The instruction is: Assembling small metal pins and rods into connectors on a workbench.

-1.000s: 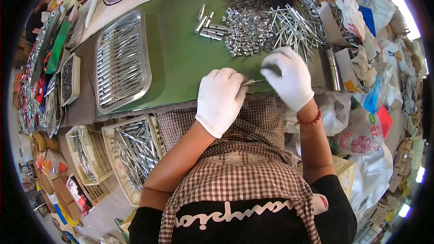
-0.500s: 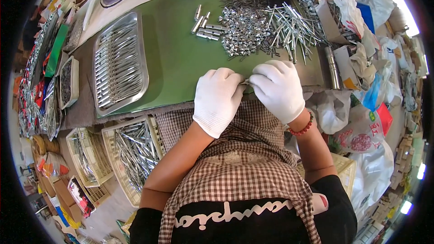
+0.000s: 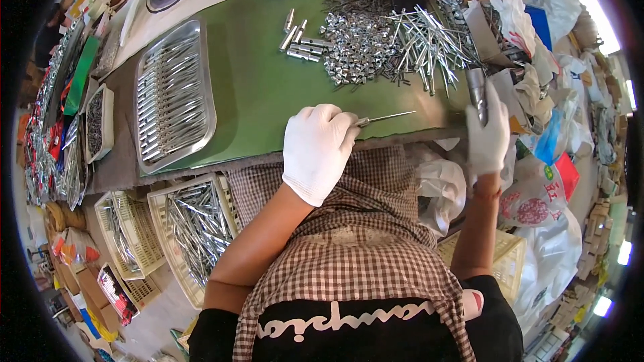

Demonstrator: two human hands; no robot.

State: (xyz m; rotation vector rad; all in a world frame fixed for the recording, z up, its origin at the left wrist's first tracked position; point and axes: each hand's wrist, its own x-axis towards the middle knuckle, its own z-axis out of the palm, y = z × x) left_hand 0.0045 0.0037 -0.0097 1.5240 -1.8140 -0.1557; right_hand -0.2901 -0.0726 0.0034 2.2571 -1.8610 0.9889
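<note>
Right hand (image 3: 488, 139): has gone off to the right.
Left hand (image 3: 318, 151): pinches the thin spike (image 3: 392, 116).
Spike tip: points right, lying sideways.
Fat bar (image 3: 477, 90): past the tip, points away, in the right hand's curled fingers.

Your left glove (image 3: 318, 151): matt, knitted cloth; right glove (image 3: 488, 141) likewise. Slim rod (image 3: 392, 116): smooth, bright metal. Cylinder (image 3: 476, 86): glossy metal. Your worktop (image 3: 261, 60): smooth green surface, soft sheen. Tray (image 3: 209, 110): shiny metal. Your apron (image 3: 355, 265): matt woven cloth. Crate (image 3: 173, 248): plastic.
</note>
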